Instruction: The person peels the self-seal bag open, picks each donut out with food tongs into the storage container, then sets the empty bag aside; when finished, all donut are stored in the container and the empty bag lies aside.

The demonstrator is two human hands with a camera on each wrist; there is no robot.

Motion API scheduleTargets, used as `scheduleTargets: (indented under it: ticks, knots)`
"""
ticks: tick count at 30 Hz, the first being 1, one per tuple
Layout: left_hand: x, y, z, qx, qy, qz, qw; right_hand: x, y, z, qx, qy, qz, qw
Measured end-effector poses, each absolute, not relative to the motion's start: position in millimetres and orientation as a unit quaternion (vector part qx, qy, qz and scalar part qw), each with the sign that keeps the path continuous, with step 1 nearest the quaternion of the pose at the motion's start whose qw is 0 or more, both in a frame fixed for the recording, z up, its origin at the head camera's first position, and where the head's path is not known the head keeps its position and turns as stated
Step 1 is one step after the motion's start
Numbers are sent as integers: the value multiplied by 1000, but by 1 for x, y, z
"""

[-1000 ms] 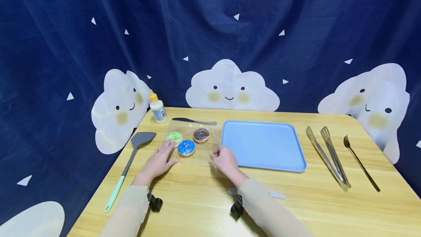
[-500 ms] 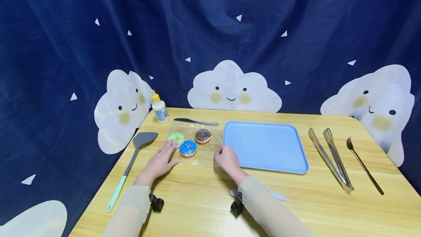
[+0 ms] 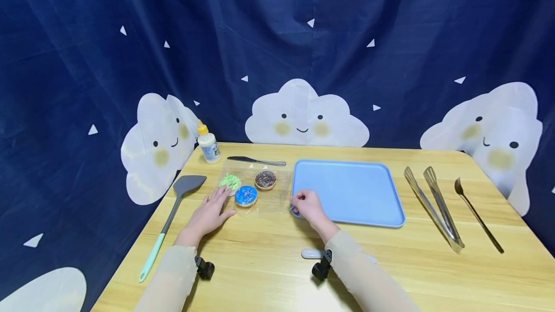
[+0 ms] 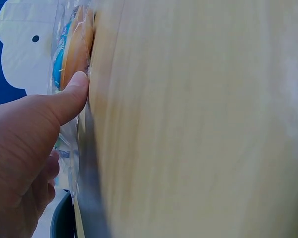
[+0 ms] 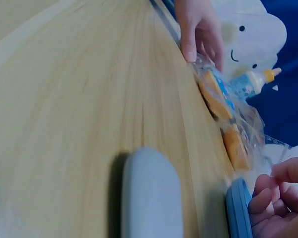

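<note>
we see a clear bag (image 3: 279,196) lying flat just left of the blue tray (image 3: 347,191), with three doughnuts under its film: a green one (image 3: 230,182) farthest from the tray, a blue one (image 3: 245,196) between, and a chocolate one (image 3: 265,180) closest. the left hand (image 3: 209,212) rests across the bag's far side from the tray, fingertips on the green doughnut; we take that as a way of anchoring the light plastic so it cannot slide. the right hand (image 3: 309,206) is at the tray's near left corner, narrow, thumb and finger pinching what looks like the bag's loose edge; we would guess it is held there to keep the film taut (a small colored patch beneath those fingertips is too hidden for us to name).

as for pose, the left hand is fairly wide, palm down, thumb spread from the fingers and touching the bag. the right hand's other fingers curl under the pinch, and its forearm slants in from in front of the tray, over a pale-handled spreader (image 3: 312,253). we find the tongs (image 3: 443,206) and fork (image 3: 477,216) right of the tray, well away from both hands.
</note>
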State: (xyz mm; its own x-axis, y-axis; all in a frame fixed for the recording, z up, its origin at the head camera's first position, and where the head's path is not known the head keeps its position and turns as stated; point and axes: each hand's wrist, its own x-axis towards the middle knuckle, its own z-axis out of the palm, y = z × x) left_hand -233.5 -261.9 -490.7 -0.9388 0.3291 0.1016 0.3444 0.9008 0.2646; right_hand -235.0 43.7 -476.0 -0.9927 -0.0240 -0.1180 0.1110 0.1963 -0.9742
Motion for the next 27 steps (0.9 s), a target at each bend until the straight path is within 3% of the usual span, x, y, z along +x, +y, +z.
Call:
scheduleTargets:
  ticks: [21,27]
  knots:
    - [-231,-264,-490,-169,-975,-144,25,-238,45,-474,38,749,-655,96]
    - [-232,-261,-491,-173,-973,-148,27,-245,39,-470,43,772,-629,86]
